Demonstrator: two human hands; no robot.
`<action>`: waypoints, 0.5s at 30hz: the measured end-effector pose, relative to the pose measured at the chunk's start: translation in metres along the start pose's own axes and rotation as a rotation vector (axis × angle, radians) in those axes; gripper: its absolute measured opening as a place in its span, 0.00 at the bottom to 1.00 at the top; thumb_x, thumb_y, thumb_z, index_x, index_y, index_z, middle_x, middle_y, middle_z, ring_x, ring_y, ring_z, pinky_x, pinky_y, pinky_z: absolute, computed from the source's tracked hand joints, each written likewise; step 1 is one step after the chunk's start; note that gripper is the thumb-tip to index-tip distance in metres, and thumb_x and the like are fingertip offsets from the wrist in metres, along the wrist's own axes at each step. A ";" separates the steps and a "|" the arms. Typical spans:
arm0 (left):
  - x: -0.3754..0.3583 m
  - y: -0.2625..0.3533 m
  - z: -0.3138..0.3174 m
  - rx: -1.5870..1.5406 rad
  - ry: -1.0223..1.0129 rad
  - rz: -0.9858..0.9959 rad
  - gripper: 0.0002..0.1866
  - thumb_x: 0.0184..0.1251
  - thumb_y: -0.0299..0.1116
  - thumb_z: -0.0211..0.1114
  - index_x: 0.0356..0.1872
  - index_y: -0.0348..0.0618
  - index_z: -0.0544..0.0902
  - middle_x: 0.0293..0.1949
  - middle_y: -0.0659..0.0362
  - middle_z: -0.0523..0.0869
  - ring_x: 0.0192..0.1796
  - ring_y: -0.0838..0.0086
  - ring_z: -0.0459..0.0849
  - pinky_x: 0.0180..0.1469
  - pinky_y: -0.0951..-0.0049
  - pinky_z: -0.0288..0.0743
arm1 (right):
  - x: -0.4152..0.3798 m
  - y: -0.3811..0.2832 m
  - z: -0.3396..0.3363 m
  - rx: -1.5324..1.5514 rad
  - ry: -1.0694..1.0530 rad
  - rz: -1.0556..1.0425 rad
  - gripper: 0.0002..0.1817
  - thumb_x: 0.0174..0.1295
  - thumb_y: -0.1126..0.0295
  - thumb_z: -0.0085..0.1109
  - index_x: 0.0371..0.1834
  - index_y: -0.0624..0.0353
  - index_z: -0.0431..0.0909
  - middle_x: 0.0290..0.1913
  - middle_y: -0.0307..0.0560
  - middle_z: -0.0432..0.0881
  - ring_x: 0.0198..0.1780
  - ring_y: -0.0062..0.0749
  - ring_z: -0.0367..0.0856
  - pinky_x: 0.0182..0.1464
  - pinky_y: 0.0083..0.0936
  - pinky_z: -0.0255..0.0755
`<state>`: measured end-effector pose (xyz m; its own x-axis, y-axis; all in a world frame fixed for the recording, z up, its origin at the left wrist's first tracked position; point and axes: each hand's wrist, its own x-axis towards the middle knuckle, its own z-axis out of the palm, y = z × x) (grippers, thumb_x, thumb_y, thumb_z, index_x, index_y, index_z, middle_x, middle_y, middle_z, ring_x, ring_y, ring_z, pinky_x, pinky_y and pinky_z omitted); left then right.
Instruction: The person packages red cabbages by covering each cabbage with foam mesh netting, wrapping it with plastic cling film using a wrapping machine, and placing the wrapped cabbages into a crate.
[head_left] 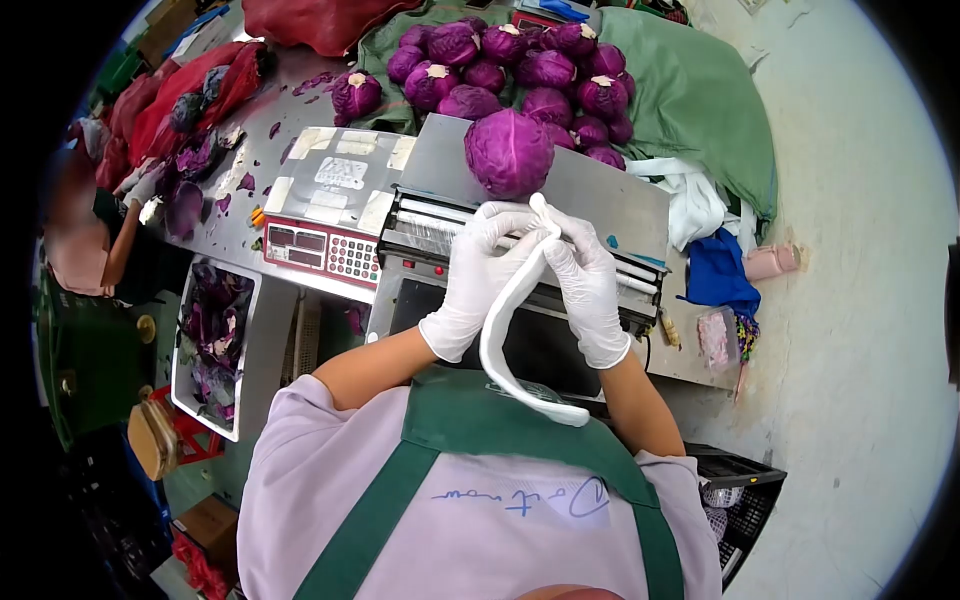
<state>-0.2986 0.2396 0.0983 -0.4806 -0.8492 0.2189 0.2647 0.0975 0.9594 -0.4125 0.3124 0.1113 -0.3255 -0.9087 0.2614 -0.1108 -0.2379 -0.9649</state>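
Observation:
A long, narrow white strip, which looks like a flattened foam net sleeve (497, 345), curves down from my fingers to the chest of my green apron. Its upper end is pinched by my left hand (480, 275), in a white glove, and by my right hand (587, 285), gloved the same way. Both hands are closed, thumbs close together over the wrapping machine (430, 245). Just beyond my fingertips, one purple cabbage (508, 154) rests on the machine's metal top, apart from the strip.
Behind is a heap of purple cabbages (545, 70) on green sacking (690, 90). A scale (320, 215) stands left, above a white bin (240, 400) of trimmed leaves. White cloth (685, 195) and a blue cloth (718, 275) lie right. Another person (85, 250) works at far left.

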 end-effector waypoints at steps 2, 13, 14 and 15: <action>0.000 0.002 -0.006 0.409 0.035 0.223 0.06 0.58 0.26 0.70 0.36 0.38 0.87 0.38 0.57 0.86 0.40 0.71 0.84 0.44 0.72 0.76 | -0.005 0.000 0.002 0.230 0.090 0.206 0.20 0.66 0.68 0.62 0.60 0.61 0.76 0.48 0.38 0.80 0.48 0.19 0.75 0.55 0.19 0.70; 0.006 0.011 -0.012 -0.594 -0.269 -0.637 0.11 0.73 0.42 0.58 0.40 0.45 0.77 0.32 0.68 0.79 0.32 0.84 0.77 0.34 0.81 0.74 | -0.003 0.029 -0.043 0.499 0.325 0.283 0.11 0.69 0.63 0.52 0.44 0.59 0.76 0.39 0.44 0.79 0.44 0.33 0.79 0.51 0.31 0.74; -0.003 0.004 -0.019 -0.459 -0.463 -0.757 0.13 0.71 0.45 0.60 0.41 0.46 0.78 0.31 0.70 0.78 0.31 0.84 0.77 0.33 0.83 0.73 | 0.005 0.028 -0.061 0.773 0.293 0.447 0.10 0.69 0.63 0.53 0.39 0.58 0.74 0.34 0.42 0.79 0.40 0.30 0.79 0.48 0.29 0.76; -0.005 -0.006 -0.030 -0.335 -0.846 -0.984 0.18 0.66 0.48 0.65 0.48 0.46 0.79 0.30 0.72 0.79 0.30 0.86 0.77 0.33 0.84 0.72 | 0.012 0.020 -0.062 0.723 0.341 0.437 0.10 0.69 0.61 0.54 0.36 0.57 0.72 0.30 0.40 0.77 0.34 0.30 0.78 0.42 0.32 0.77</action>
<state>-0.2731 0.2273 0.0858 -0.9222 0.0993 -0.3738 -0.3554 -0.5989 0.7177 -0.4771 0.3176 0.0967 -0.4727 -0.8454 -0.2488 0.6662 -0.1580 -0.7288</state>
